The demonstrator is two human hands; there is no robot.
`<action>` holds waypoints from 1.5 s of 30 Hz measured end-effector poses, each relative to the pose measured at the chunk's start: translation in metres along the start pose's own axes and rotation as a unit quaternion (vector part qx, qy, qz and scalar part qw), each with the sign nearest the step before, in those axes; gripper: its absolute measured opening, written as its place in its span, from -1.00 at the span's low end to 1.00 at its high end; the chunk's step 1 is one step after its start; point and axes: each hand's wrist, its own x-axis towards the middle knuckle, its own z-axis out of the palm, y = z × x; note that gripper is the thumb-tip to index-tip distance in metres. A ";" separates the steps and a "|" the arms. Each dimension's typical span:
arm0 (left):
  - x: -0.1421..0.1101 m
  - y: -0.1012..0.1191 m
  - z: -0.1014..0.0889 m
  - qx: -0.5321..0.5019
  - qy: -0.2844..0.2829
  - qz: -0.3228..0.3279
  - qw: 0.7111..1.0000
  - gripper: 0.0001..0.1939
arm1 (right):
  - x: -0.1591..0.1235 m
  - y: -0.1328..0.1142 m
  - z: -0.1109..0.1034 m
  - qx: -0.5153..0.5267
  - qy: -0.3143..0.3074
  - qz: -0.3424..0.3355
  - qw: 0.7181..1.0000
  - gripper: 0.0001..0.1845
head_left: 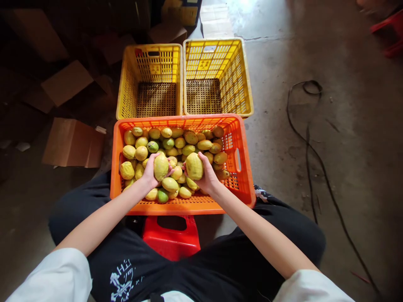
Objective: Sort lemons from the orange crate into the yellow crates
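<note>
Between my knees stands an orange plastic crate (243, 184) with many yellow lemons in it, a few of them green. My left hand (150, 172) is closed around a large yellow lemon (161, 167), held over the pile. A second big lemon (194, 166), slightly ridged, is in the grasp of my right hand (208, 175), a short way to the right. The two lemons do not touch each other. Below them lie more lemons, such as a yellow one (170, 184) and a green one (163, 195).
Two yellow crates (151, 80) (242, 84) stand side by side beyond the orange one. A red plastic stool (171, 241) shows under its near edge. Cardboard boxes (74, 142) lie at the left. A black cable (324, 167) runs over the concrete floor at the right.
</note>
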 end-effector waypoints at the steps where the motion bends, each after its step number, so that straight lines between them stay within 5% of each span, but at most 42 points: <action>1: 0.001 0.000 -0.001 -0.003 0.003 0.005 1.000 -0.60 | 0.000 0.000 0.001 0.001 0.000 -0.004 1.000 -0.56; 7: 0.004 0.000 -0.003 -0.003 0.018 0.020 1.000 -0.67 | 0.000 -0.001 0.001 0.013 -0.004 0.012 1.000 -0.55; 16: 0.001 -0.003 0.000 -0.006 -0.042 -0.025 0.999 -0.72 | 0.001 -0.003 -0.002 0.051 -0.021 0.045 0.997 -0.59; 31: 0.005 -0.002 -0.002 -0.007 -0.013 -0.032 0.999 -0.65 | -0.008 -0.008 0.006 0.045 -0.014 0.047 0.998 -0.57; 45: 0.007 -0.003 -0.003 -0.030 0.008 -0.008 0.999 -0.82 | -0.009 -0.003 0.007 -0.008 -0.020 0.048 0.999 -0.51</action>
